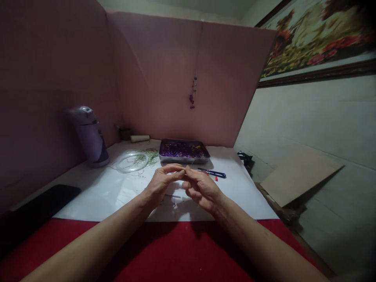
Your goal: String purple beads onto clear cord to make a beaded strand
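Note:
My left hand (163, 183) and my right hand (202, 188) meet over the white sheet (117, 199), fingertips pinched together. What they grip is too small to make out; a thin strand rises just above my right fingers. Right behind the hands stands a metal tray (185, 159) holding purple beads (180, 149). Beside my right hand lie dark blue thread snips (216, 173) and small red pieces (216, 178). A beaded strand (192, 94) hangs on the pink panel behind the tray.
On the left are a purple flask (92, 143), a clear coil (132, 161), green threads (150, 156) and a black object (44, 199). A pale roll (140, 138) lies at the back. Pink panels (164, 66) enclose the left and back. A board (299, 176) leans right.

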### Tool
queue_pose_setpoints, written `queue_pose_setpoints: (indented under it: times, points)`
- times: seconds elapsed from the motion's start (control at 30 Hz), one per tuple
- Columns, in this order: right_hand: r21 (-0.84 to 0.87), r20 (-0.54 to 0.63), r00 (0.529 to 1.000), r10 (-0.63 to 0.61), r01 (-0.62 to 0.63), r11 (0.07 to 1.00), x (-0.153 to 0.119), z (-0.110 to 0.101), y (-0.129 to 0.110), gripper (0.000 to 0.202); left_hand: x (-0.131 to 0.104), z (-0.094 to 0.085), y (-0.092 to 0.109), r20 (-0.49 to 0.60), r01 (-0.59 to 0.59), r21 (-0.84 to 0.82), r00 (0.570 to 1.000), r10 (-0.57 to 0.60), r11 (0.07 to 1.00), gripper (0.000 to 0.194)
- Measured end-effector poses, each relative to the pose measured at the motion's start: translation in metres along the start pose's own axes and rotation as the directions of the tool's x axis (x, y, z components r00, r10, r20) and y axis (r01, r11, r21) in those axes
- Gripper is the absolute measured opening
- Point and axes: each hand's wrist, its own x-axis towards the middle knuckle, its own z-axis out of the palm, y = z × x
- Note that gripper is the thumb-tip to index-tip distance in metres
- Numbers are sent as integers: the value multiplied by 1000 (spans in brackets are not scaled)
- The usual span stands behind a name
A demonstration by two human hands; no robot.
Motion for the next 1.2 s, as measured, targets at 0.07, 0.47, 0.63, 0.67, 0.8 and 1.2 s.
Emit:
queue_pose_setpoints:
  times: [0.07,0.47,0.63,0.67,0.8,1.2]
  points:
    - [11,2,999,49,-49,999,-1,1,0,16,0,0,-1,0,18,-21,1000,-18,1000,19]
    - [-395,-6,983,-184,166,903,2,-1,6,41,3,-5,-4,-79,50,-49,995,-54,998,18]
    - [-568,37,965,-261,236,789,2,-2,6,41,3,-6,-4,-34,53,-117,998,-58,992,16]
    - [-583,37,962,-270,240,777,3,-3,6,42,2,-6,-3,-32,55,-128,998,-60,990,16]
    - [-598,6,954,-299,244,764,5,-6,4,38,2,-6,3,-79,50,-98,995,-58,994,15]
    - [-557,-126,824,-553,403,726,2,-20,-35,29,14,-21,10,-327,5,52,945,12,999,27]
